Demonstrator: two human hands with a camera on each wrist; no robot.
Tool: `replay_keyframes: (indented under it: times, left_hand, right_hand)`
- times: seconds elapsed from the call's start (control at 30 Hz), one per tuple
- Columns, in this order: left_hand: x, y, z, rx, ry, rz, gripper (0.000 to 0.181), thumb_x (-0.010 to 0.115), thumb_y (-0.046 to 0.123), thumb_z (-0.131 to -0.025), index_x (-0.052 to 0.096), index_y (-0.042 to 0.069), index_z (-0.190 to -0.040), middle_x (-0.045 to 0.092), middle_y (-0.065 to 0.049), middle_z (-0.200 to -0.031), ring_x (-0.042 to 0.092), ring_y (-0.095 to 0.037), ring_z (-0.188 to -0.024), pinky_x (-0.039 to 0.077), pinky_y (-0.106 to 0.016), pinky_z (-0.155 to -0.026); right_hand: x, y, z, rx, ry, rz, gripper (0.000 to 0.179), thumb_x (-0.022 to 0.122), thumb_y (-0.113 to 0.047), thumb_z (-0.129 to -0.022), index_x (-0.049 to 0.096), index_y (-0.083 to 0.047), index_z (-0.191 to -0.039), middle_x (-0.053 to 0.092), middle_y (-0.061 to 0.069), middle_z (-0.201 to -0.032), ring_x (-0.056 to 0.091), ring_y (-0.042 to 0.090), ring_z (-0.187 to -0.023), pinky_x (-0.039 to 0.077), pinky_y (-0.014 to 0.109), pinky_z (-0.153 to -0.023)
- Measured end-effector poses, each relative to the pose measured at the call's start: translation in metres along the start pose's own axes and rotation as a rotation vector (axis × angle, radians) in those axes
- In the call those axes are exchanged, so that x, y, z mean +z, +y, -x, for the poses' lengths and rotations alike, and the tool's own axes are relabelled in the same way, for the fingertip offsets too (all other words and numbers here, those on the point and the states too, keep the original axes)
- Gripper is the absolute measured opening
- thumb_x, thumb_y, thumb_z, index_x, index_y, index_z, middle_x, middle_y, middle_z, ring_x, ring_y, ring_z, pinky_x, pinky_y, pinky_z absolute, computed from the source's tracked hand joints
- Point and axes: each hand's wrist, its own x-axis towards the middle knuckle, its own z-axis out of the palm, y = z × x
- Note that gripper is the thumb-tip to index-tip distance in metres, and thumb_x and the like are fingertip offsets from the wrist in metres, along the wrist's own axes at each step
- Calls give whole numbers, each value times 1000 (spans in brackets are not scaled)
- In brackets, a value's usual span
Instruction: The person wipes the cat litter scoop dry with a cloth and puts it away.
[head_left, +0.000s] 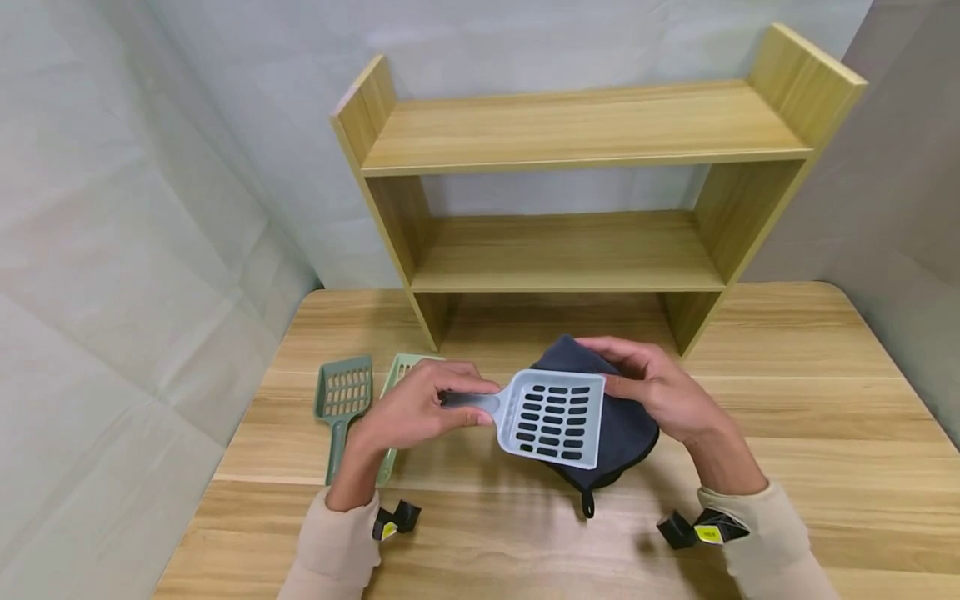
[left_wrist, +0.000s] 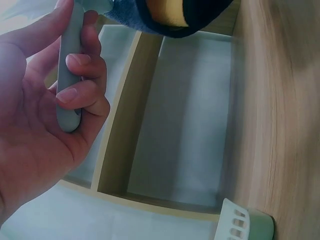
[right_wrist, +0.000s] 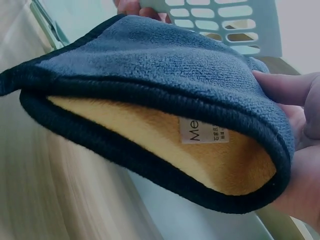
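My left hand (head_left: 423, 404) grips the handle of a light grey-blue litter scoop (head_left: 504, 408), fingers curled round it in the left wrist view. The scoop's slotted blade is held above the table, in front of a dark blue-grey towel (head_left: 630, 437). My right hand (head_left: 667, 387) holds the folded towel, with the thumb on its near face by the blade's corner. In the right wrist view the towel (right_wrist: 150, 55) shows a yellow inner side, black edging and a white label (right_wrist: 204, 131). A small black loop (head_left: 588, 504) hangs from its lower corner.
A dark green scoop (head_left: 339, 433) lies at the table's left. Beside it, partly hidden by my left hand, lies a light green scoop (head_left: 386, 467). A wooden two-tier shelf (head_left: 592, 125) stands at the back of the wooden table (head_left: 810, 417). Pale sheeting (head_left: 135, 250) hangs around it.
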Motion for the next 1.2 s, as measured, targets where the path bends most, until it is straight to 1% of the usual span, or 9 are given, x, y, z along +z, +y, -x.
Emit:
replay_keyframes:
  times: [0.13, 0.27, 0.47, 0.53, 0.7, 0.8, 0.9, 1.07, 1.2]
  left_hand:
    - [-2, -2, 1, 3, 7, 7, 33, 86, 7, -90, 82, 9, -122, 77, 1, -99, 57, -6, -79, 49, -24, -70]
    - [-5, -3, 2, -17, 20, 7, 33, 86, 8, -90, 82, 9, -122, 78, 0, -101, 60, -7, -81, 51, -25, -71]
    - [-10, 0, 5, -55, 40, 14, 32, 86, 7, -90, 81, 5, -122, 80, -4, -103, 63, -9, -84, 52, -26, -71]
    - [-10, 0, 5, -64, 41, 19, 32, 85, 6, -90, 81, 5, -122, 80, -5, -102, 63, -10, -83, 52, -26, -70]
    - [-8, -1, 4, -38, 40, 7, 33, 86, 5, -89, 82, 5, -122, 79, -4, -100, 61, -8, -82, 51, -26, -70]
    - [-5, -3, 3, -4, 45, -9, 33, 87, 7, -89, 82, 6, -121, 79, -3, -98, 60, -7, -80, 51, -26, -70]
    - [-2, -3, 2, 12, 45, -11, 33, 87, 7, -89, 82, 7, -121, 78, -1, -98, 58, -5, -80, 50, -25, -70]
    - [2, -3, 0, -4, 48, -3, 34, 88, 7, -88, 83, 10, -121, 77, 2, -97, 57, -5, -78, 48, -24, -69]
    - [1, -3, 1, -14, 70, -13, 32, 87, 9, -89, 83, 9, -120, 78, 1, -96, 58, -6, -77, 49, -24, -68]
  right_hand:
    - [-4, -3, 3, -17, 17, 26, 51, 61, 7, -101, 66, -15, -146, 76, -7, -126, 72, 9, -112, 59, 24, -89]
    - [-10, -9, 7, -28, 16, -3, 51, 61, 7, -102, 69, -21, -143, 78, -5, -122, 75, 10, -106, 61, 25, -84]
    - [-19, -13, 12, -70, -11, -72, 55, 55, 13, -102, 67, -19, -145, 77, -3, -127, 76, 11, -106, 63, 27, -82]
    - [-19, -13, 13, -68, -18, -103, 55, 54, 13, -102, 67, -19, -145, 77, -2, -127, 77, 12, -105, 63, 28, -81]
    - [-16, -12, 12, -46, -14, -127, 55, 55, 13, -102, 68, -20, -144, 78, -1, -123, 78, 13, -99, 64, 29, -77]
    - [-12, -10, 10, -26, -7, -117, 53, 57, 11, -102, 68, -21, -144, 79, 0, -120, 78, 13, -98, 64, 29, -76]
    - [-7, -8, 7, 0, 9, -84, 50, 59, 7, -103, 67, -20, -144, 79, 0, -118, 78, 13, -98, 64, 28, -77]
    - [-1, -5, 3, 21, 34, -30, 49, 61, 6, -102, 64, -13, -147, 79, -2, -120, 75, 11, -102, 62, 26, -82]
    - [-2, -6, 3, 22, 48, -35, 48, 62, 5, -102, 63, -11, -148, 79, -1, -119, 76, 12, -101, 63, 26, -82]
